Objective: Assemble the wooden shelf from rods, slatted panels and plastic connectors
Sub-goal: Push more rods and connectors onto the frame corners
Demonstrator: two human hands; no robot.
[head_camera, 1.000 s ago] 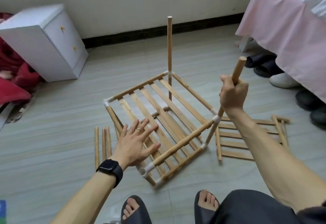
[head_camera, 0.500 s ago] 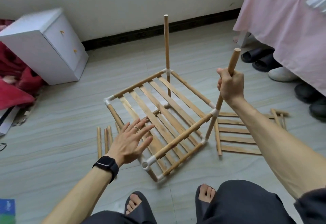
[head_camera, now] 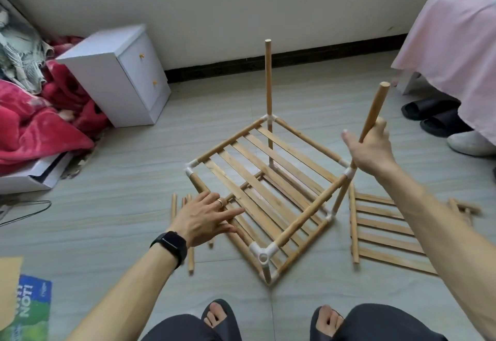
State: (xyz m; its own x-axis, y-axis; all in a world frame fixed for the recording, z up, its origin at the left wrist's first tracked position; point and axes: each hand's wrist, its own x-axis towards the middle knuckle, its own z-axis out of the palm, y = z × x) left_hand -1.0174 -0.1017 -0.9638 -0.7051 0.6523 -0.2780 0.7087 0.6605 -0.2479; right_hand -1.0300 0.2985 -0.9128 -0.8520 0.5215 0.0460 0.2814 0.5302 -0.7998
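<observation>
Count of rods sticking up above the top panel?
2: far-corner rod stands upright; right-corner rod leans, held by the right hand. Near and left corners carry none.

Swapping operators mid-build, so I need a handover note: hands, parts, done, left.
Left hand: open, fingers spread over the frame's near-left edge; contact unclear.
Right hand: fingers round the tilted rod, thumb off it. That rod sits in the right connector.
Done: frame with two slatted tiers is joined, and an upright rod stands at the far corner.
Left: straighten the tilted rod. The near connector and left connector have no upright.
Loose rods lie by the left hand; the spare slatted panel lies right of the frame.
</observation>
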